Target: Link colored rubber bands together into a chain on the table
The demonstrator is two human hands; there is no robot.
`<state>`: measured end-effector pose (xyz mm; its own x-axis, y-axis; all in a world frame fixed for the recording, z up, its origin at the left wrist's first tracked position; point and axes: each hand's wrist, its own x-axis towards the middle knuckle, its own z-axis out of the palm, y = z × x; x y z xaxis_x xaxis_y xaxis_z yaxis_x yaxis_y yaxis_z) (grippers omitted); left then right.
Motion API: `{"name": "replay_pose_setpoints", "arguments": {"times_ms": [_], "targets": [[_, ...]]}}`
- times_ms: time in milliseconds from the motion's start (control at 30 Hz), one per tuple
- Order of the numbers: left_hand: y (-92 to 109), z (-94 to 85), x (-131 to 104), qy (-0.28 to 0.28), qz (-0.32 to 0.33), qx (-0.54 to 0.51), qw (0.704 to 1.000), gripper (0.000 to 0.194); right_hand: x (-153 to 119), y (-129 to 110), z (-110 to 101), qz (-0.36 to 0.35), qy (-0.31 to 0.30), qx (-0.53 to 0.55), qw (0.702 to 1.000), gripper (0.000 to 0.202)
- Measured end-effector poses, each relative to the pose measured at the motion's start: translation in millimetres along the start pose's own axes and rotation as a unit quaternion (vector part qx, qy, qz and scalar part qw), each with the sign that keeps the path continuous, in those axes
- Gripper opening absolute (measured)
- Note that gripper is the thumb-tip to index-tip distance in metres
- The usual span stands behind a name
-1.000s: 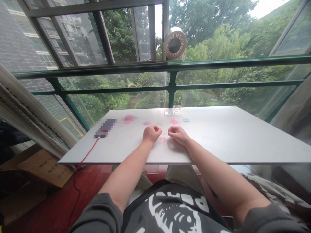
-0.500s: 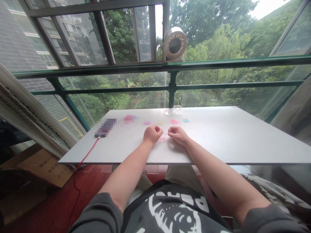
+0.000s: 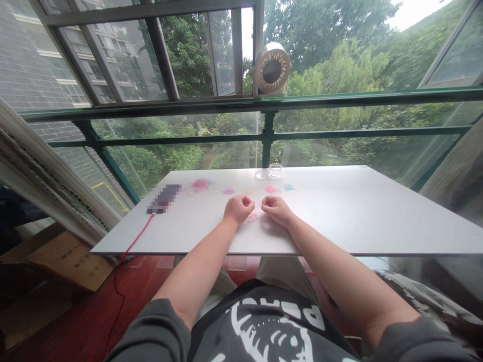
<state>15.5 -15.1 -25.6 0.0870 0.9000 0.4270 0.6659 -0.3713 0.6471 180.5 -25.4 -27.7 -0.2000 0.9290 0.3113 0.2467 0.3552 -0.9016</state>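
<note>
My left hand [image 3: 238, 208] is closed in a pinch above the white table [image 3: 339, 216]. Opposite it, a small gap away, my right hand [image 3: 276, 209] pinches too, with a thin pink rubber band [image 3: 260, 205] faintly showing at its fingertips. What the left fingertips hold is too small to make out. Below and between the hands lies a small group of pale pink bands [image 3: 252, 217]. Just beyond them are a pink pile [image 3: 272, 189], a faint yellow pile [image 3: 249, 191], a purple-pink pile [image 3: 228, 191] and a blue pile [image 3: 289, 187].
A larger mixed pink pile [image 3: 200, 184] is at the back left. Clear round dishes [image 3: 275, 175] stand at the back edge. At the left lies a blurred dark device [image 3: 165, 198] with a red cable [image 3: 138, 236] running off the table. A round fan [image 3: 272, 70] is by the window.
The pink strand that spanned the gap between my fingertips is now much fainter. My left hand has shifted very slightly to the right; the right hand has hardly moved.
</note>
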Motion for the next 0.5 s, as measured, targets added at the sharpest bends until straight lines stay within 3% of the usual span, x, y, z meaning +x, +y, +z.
{"name": "replay_pose_setpoints", "arguments": {"times_ms": [100,267,500], "targets": [[-1.0,0.8,-0.3,-0.01,0.007,-0.01,1.0,0.02,0.0,-0.1,-0.4,0.003,0.002,-0.004,1.0,0.006],[-2.7,1.2,-1.9,-0.075,0.056,-0.042,0.995,0.023,0.5,2.8,-0.7,0.002,0.011,0.0,1.0,0.007],[-3.4,1.8,-2.2,-0.093,0.069,-0.06,0.991,0.027,0.3,4.9,0.6,-0.006,0.009,-0.003,1.0,0.008]]}}
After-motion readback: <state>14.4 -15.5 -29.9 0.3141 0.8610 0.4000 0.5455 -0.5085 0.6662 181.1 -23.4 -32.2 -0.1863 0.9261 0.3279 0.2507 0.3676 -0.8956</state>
